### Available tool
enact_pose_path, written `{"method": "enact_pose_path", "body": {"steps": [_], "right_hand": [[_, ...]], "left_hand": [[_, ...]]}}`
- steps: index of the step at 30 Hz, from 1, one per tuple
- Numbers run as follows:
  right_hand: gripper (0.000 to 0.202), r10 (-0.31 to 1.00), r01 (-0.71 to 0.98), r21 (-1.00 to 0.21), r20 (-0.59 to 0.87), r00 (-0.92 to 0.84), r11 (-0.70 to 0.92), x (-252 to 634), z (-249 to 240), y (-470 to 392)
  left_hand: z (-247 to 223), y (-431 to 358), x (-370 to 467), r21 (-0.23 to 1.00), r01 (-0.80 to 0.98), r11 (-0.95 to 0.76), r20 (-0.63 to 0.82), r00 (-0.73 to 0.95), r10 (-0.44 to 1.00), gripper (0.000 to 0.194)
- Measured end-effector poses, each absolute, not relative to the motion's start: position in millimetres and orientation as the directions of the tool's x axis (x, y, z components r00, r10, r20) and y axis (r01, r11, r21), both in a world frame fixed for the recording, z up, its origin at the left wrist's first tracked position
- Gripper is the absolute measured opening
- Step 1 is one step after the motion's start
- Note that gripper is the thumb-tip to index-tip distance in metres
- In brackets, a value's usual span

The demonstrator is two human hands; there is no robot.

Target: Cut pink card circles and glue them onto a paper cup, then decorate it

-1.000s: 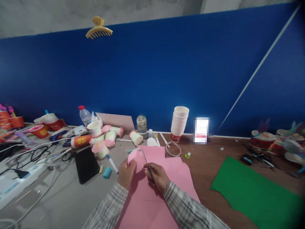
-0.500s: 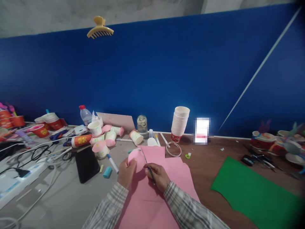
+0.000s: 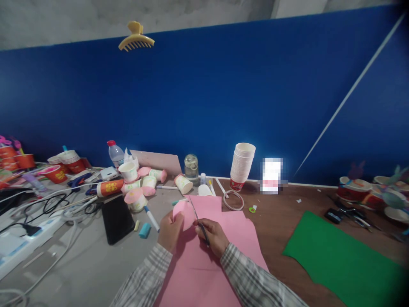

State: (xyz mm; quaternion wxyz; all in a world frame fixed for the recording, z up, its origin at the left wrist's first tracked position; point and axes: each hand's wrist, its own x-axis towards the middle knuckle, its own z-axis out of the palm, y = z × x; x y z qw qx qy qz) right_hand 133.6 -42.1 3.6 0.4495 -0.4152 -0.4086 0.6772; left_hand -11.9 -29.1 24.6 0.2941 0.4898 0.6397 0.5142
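Note:
My left hand (image 3: 171,229) pinches a rounded pink paper piece (image 3: 184,214) between thumb and fingers. Wrapped around dark-handled scissors (image 3: 204,232) is my right hand (image 3: 214,236); the blades run along the right edge of the round piece. Both hands are over a large pink sheet (image 3: 220,264) with a stepped cut-out at its far edge. Left of my left hand lie a capped blue-and-white marker (image 3: 152,219) and a small blue block (image 3: 145,230).
Behind the hands stand a tall stack of paper cups (image 3: 243,166) and a glass jar (image 3: 191,167). Several pink-trimmed cups (image 3: 136,199), a black phone (image 3: 117,220) and a power strip (image 3: 35,241) with cables are at left. Green felt-like sheet (image 3: 338,256) lies right.
The view has shifted very slightly. Both hands, the round pink piece and the scissors keep nearly the same positions.

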Motion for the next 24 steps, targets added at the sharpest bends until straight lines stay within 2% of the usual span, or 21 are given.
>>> {"method": "enact_pose_path", "body": {"steps": [24], "right_hand": [[0.03,0.942,-0.279,-0.92,-0.202,-0.268,-0.276,132.2,-2.0,-41.0]], "left_hand": [[29.3,-27.1,-16.0,0.922,0.386,-0.017,0.157,-0.336,0.929,0.025]]}}
